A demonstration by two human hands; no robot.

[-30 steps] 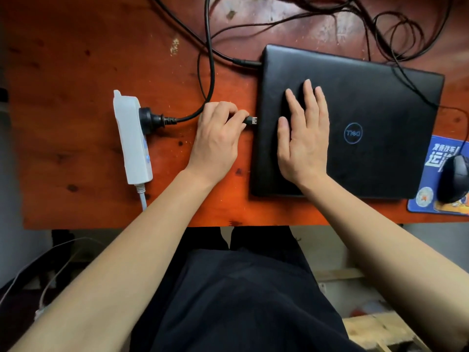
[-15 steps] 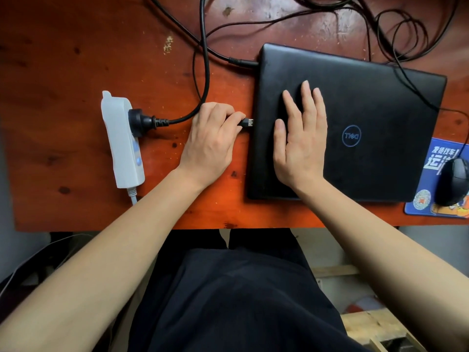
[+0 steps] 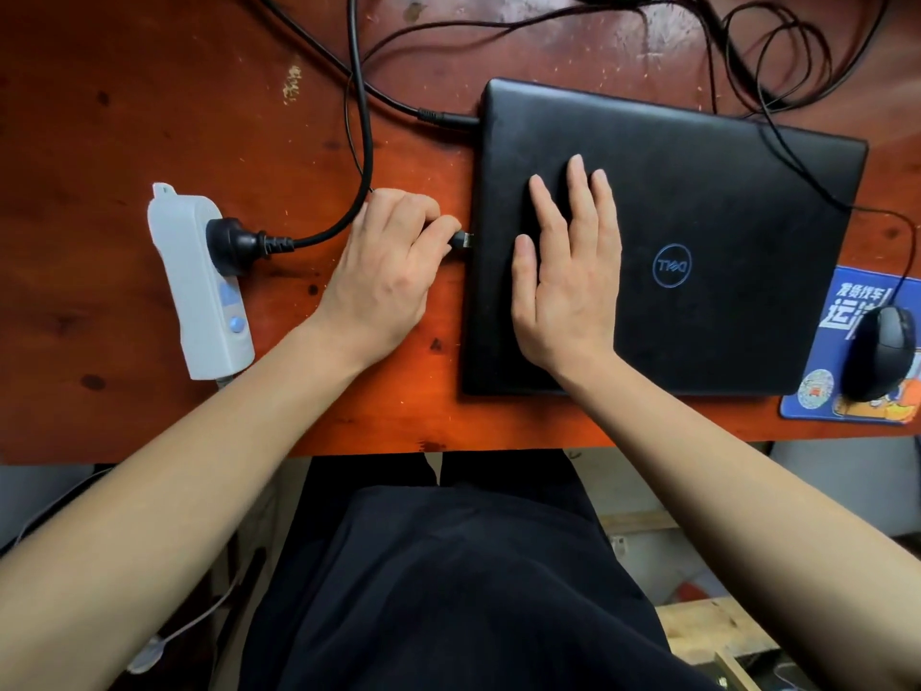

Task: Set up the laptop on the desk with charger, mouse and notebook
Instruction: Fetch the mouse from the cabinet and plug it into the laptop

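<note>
A white power strip (image 3: 199, 286) lies left, a blue mouse pad (image 3: 842, 296) right.

Black laptop (image 3: 722, 202), lid closed, lies flat on the counter (image 3: 149, 117) at centre right. The charger lead (image 3: 443, 117) enters its upper-left corner. A small plug (image 3: 463, 240) sits just beside its left edge. Black mouse (image 3: 879, 351) rests on a blue pad (image 3: 817, 396), far right.

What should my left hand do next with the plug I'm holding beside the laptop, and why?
Probably push the plug straight right into the side of the laptop. The left hand pinches it with the metal tip showing just outside that edge. The right hand lies flat on the closed lid, which should keep the laptop from sliding.
</note>
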